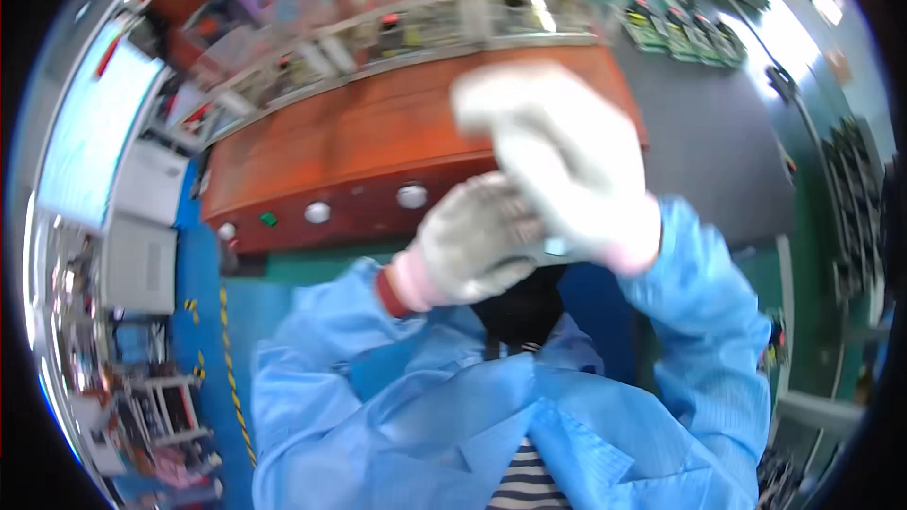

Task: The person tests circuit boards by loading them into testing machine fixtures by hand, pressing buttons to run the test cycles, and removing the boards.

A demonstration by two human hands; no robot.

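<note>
We see both hands raised close in front of the camera, in pale knit gloves with pink cuffs, the sleeves of a light blue coat [406, 406] running up to them. Our left hand [472, 241] has its fingers curled inward, closed around a small dark thing [553, 247] of which only a grey-blue sliver shows between the two gloves. Our right hand [557, 156] lies over the top of the left one, blurred, with its fingers bent down over the same thing; whether it truly grips it we cannot tell. The thing sits between the two hands, just above a black strap or collar [520, 307] at the chest. Too little of it shows to say which way it points or how its long axis runs. Behind the hands stands an orange-red bench [378, 146] with a row of round pale buttons [412, 195] along its front edge, and beyond it a rack of circuit boards [425, 28]. A blue floor [203, 293] with yellow-black tape lies to our left.
</note>
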